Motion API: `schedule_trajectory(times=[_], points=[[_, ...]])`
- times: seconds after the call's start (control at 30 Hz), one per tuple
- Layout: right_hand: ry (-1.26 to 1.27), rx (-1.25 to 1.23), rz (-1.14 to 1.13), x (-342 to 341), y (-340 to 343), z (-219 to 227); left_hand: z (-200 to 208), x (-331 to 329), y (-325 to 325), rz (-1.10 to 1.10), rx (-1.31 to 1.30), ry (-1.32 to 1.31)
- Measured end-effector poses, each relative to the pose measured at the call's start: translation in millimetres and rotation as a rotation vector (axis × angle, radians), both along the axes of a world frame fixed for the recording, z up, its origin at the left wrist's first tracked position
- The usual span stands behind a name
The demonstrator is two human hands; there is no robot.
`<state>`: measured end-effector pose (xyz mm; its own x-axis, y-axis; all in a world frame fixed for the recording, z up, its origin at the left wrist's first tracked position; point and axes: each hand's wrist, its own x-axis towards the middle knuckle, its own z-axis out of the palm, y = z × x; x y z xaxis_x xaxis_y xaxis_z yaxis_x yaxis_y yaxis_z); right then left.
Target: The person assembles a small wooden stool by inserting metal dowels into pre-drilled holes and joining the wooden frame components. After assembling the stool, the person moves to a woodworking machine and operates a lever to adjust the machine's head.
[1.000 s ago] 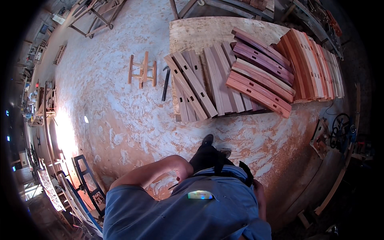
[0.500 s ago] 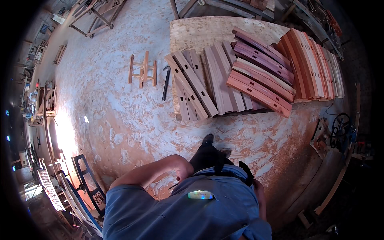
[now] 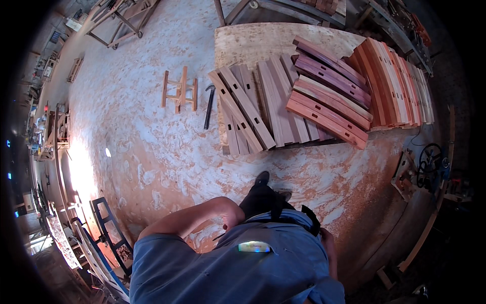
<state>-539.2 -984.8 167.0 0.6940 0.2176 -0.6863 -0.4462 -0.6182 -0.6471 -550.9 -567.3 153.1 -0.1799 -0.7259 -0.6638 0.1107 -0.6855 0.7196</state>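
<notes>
My left hand (image 3: pixel 233 217) is bent in against the front of my blue shirt (image 3: pixel 223 268), its fingers curled and mostly hidden. Just below it a thin dark pointed thing (image 3: pixel 219 236) juts out; what kind it is I cannot make out. At my right hip is my right hand (image 3: pixel 327 237), largely covered by the shirt, so its fingers do not show. Ahead on the floor lies a hammer (image 3: pixel 209 107) with a dark handle. Beside it rests a small wooden frame (image 3: pixel 180 91) of crossed bars.
A plywood sheet (image 3: pixel 238 43) bears grey-brown boards (image 3: pixel 276 101) with slots, reddish slotted boards (image 3: pixel 329 109) and a long row of orange boards (image 3: pixel 379 81). Wheeled metal racks (image 3: pixel 119 25) stand at the far left. Dark metal frames (image 3: pixel 104 223) lean at the near left.
The view has shifted very slightly, so the boards sit a little lower in the picture. Both hands stay where they were.
</notes>
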Motion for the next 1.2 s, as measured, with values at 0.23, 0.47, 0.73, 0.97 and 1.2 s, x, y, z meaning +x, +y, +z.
schedule_trajectory(times=[0.23, 0.47, 0.73, 0.97, 1.2], points=[[-0.010, -0.022, 0.016, -1, 3, 3, -12, -7, 1, 0.066, -0.013, -0.005], [0.017, -0.051, 0.047, 0, 5, 9, -12, -3, -4, 0.022, -0.003, 0.015], [0.050, -0.043, 0.002, -9, -22, 2, -5, 10, -25, -0.061, 0.042, -0.019], [0.056, 0.012, 0.000, 0, -49, -4, -1, 10, -57, -0.069, 0.056, -0.020], [0.043, 0.084, -0.137, 6, -139, -36, -19, 37, -131, -0.129, 0.074, -0.062]])
